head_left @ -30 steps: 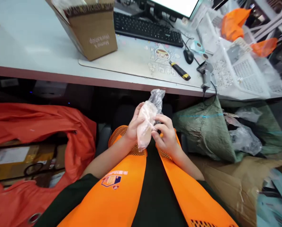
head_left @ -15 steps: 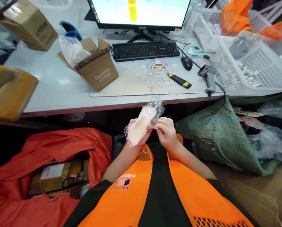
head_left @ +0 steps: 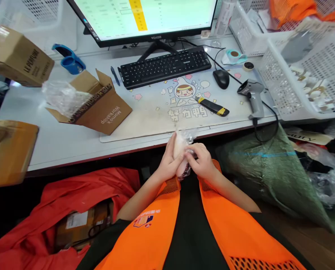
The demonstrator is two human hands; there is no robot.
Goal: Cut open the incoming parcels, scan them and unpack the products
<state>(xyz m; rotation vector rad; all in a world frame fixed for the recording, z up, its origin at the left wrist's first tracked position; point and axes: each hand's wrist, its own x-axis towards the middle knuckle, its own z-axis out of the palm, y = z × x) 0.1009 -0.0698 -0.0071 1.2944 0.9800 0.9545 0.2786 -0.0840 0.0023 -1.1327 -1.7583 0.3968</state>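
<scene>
A small pale pink item in a clear plastic bag (head_left: 181,146) is held upright between both hands, just below the desk's front edge (head_left: 144,148). My left hand (head_left: 169,163) wraps its left side with the fingers closed on it. Pinching the bag from the right is my right hand (head_left: 202,161), whose fingers hide the lower part. Both forearms come out of an orange mesh vest. The bag's crumpled top sticks up above my fingers.
On the desk are an open cardboard box (head_left: 95,107) with plastic wrap, a keyboard (head_left: 164,66), monitor (head_left: 144,17), mouse (head_left: 221,78), utility knife (head_left: 212,106), barcode scanner (head_left: 253,95) and white baskets (head_left: 305,75). A red sack (head_left: 54,210) of parcels lies left, a green sack (head_left: 271,168) right.
The view tilted up and showed more of the desk. The bagged item turned from slanting to upright and my two hands closed in tighter around it.
</scene>
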